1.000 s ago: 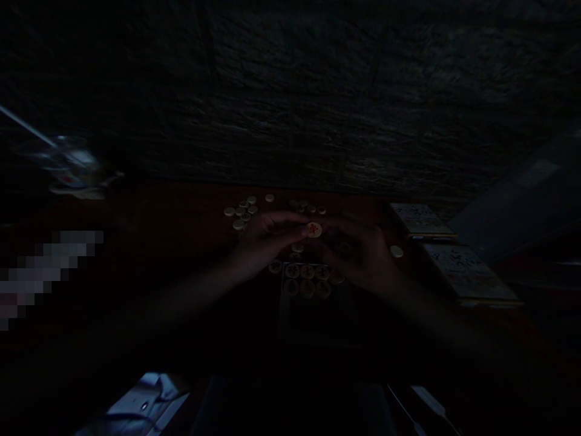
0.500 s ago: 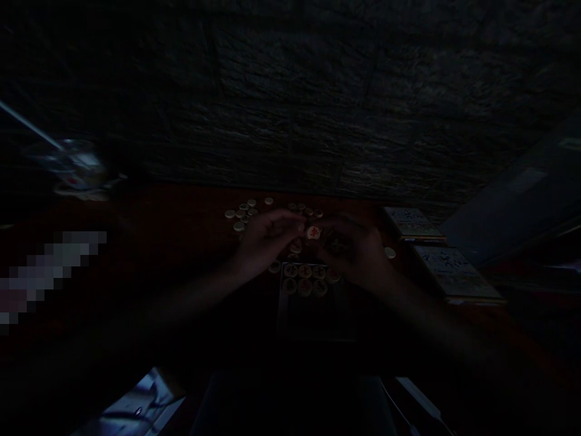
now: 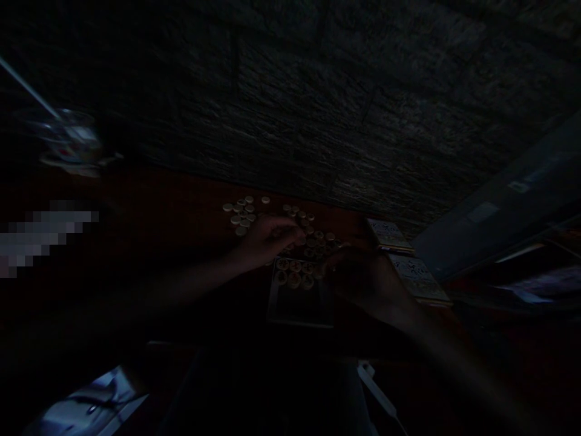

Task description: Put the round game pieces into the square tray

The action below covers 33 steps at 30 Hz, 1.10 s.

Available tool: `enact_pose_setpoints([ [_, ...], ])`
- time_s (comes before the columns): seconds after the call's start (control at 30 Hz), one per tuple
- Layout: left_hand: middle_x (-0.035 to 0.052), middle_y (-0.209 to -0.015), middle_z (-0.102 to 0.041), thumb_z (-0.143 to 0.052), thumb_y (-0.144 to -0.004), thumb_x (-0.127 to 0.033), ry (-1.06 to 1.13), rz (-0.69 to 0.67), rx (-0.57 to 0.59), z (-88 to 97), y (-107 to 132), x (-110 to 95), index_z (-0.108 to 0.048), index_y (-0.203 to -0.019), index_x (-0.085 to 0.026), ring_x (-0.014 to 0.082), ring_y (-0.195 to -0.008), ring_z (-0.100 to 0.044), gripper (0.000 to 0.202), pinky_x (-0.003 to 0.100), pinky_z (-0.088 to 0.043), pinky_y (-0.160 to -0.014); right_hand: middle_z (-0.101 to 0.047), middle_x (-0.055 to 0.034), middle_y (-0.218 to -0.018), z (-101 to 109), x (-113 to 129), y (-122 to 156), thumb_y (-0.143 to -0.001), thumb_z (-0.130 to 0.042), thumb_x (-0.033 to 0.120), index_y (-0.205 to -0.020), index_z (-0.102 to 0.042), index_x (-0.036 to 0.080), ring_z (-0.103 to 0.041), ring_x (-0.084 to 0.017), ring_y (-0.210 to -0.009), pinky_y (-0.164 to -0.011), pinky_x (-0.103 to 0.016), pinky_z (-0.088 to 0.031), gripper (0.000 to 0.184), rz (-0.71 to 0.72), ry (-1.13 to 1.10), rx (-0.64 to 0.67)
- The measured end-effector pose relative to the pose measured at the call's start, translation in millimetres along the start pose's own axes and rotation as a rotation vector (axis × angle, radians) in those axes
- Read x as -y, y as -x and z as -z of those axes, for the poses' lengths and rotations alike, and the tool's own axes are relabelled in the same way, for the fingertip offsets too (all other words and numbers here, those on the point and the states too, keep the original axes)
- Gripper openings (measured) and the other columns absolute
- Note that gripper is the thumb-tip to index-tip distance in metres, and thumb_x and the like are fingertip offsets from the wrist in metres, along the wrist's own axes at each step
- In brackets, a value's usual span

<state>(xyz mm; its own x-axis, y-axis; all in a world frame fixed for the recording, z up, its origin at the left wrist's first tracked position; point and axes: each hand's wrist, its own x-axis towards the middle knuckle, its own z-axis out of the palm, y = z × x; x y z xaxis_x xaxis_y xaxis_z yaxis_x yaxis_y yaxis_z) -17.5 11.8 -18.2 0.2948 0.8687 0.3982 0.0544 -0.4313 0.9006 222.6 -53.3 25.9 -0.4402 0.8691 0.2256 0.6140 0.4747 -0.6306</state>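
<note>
The scene is very dark. My left hand hovers over round pale game pieces scattered on a dark red table, its fingers curled together near several pieces. My right hand rests lower at the right edge of a shallow dark box, with its fingers bent toward a row of pieces lying in the box's far end. What either hand holds is lost in the gloom.
Two flat printed boards or box halves lie right of the hands. A glass with a straw on a saucer stands far left. A rough stone wall rises behind the table. A pale cable runs near the bottom.
The red-marked piece held up between both hands is no longer seen. Both hands have dropped toward the box and the pieces, and the camera has tilted and shifted.
</note>
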Motion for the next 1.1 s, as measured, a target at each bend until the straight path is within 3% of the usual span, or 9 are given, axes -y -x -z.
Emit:
enact_pose_setpoints([
  [0.17, 0.0066, -0.082, -0.079, -0.065, -0.092, -0.033, 0.002, 0.027, 0.018, 0.4, 1, -5, -0.078, -0.087, -0.019, 0.0147, -0.072, -0.073, 0.020, 0.025, -0.056, -0.065, -0.079, -0.0026, -0.097, -5, -3, 8, -0.078, -0.071, 0.010, -0.094, -0.077, 0.023, -0.076, -0.019, -0.086, -0.072, -0.028, -0.060, 0.022, 0.030, 0.124, 0.028],
  [0.47, 0.0063, -0.082, -0.078, -0.067, -0.092, -0.041, -0.020, 0.021, 0.042, 2.1, 0, 4, -0.078, -0.086, -0.017, 0.0172, -0.075, -0.074, 0.027, 0.026, -0.056, -0.067, -0.079, -0.0075, -0.100, -12, 1, 10, -0.077, -0.070, 0.002, -0.093, -0.079, 0.021, -0.077, -0.022, -0.085, -0.070, -0.030, -0.061, 0.026, 0.139, 0.344, 0.067],
  [0.77, 0.0051, -0.081, -0.078, -0.065, -0.091, -0.036, -0.062, 0.049, 0.035, 3.6, -1, 0, -0.077, -0.087, -0.016, 0.0151, -0.073, -0.073, 0.024, 0.024, -0.056, -0.066, -0.081, -0.0068, -0.102, -11, -4, 19, -0.078, -0.063, -0.003, -0.100, -0.082, 0.024, -0.076, -0.022, -0.090, -0.077, -0.030, -0.060, 0.039, 0.095, 0.464, 0.214],
  [1.0, 0.0045, -0.084, -0.080, -0.063, -0.092, -0.030, -0.024, 0.055, 0.018, 5.7, -3, -2, -0.077, -0.089, -0.019, 0.0137, -0.074, -0.074, 0.018, 0.023, -0.056, -0.065, -0.080, -0.0078, -0.097, -17, -3, 19, -0.077, -0.063, -0.001, -0.094, -0.083, 0.023, -0.076, -0.023, -0.089, -0.075, -0.031, -0.060, 0.036, 0.115, 0.508, 0.188],
  [1.1, 0.0047, -0.085, -0.080, -0.063, -0.091, -0.030, -0.045, 0.048, -0.079, 12.8, -9, -1, -0.076, -0.087, -0.020, 0.0157, -0.075, -0.075, 0.017, 0.024, -0.056, -0.064, -0.080, -0.0076, -0.096, -10, 0, 18, -0.078, -0.065, 0.004, -0.091, -0.083, 0.023, -0.075, -0.023, -0.086, -0.072, -0.030, -0.058, 0.029, 0.167, 0.513, 0.141],
])
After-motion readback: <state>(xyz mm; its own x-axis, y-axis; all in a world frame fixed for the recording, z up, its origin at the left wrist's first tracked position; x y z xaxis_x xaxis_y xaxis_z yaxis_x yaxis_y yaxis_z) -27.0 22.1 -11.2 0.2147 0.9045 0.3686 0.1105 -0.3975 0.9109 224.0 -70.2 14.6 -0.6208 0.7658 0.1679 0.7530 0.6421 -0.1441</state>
